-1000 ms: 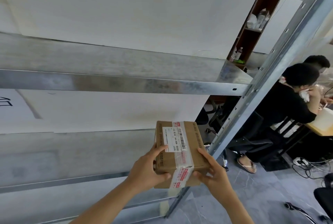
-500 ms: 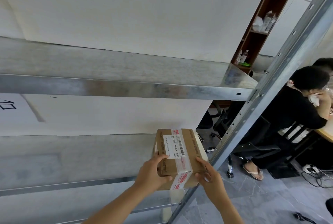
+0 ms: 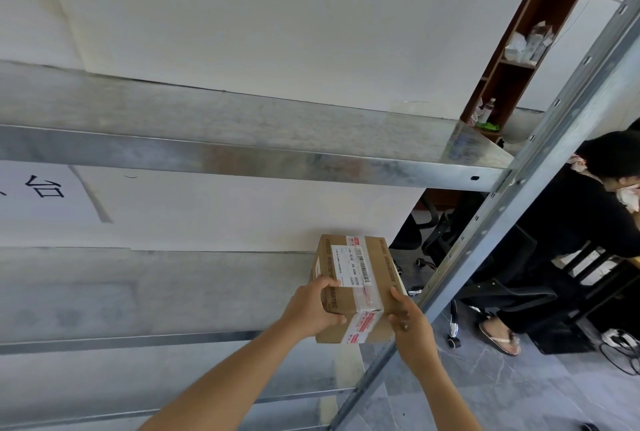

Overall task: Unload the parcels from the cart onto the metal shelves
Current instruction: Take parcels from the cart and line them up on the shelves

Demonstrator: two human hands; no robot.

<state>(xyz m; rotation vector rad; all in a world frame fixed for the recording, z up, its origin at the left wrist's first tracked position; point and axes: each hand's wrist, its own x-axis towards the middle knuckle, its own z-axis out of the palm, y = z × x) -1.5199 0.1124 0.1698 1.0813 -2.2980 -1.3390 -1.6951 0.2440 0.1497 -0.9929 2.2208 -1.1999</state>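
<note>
Left hand (image 3: 310,309): I see it clasping the parcel's (image 3: 356,288) left edge.
Right hand (image 3: 410,325): closed on its right edge.
Shelf (image 3: 173,288): under my grip.

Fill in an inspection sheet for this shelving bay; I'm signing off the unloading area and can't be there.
Surface: middle metal shelf bare left of the parcel; upper shelf carries a large white board.
Job's things: one taped cardboard parcel with a barcode label, at the shelf's right end beside the upright post. Cart not in view.
Clutter: nothing seen on the shelves.
Hands: left hand and right hand both grip the parcel's sides.
Cables: black cables on the floor at far right.
Surroundings: seated person in black behind the rack; wooden bookcase; grey tiled floor.
</note>
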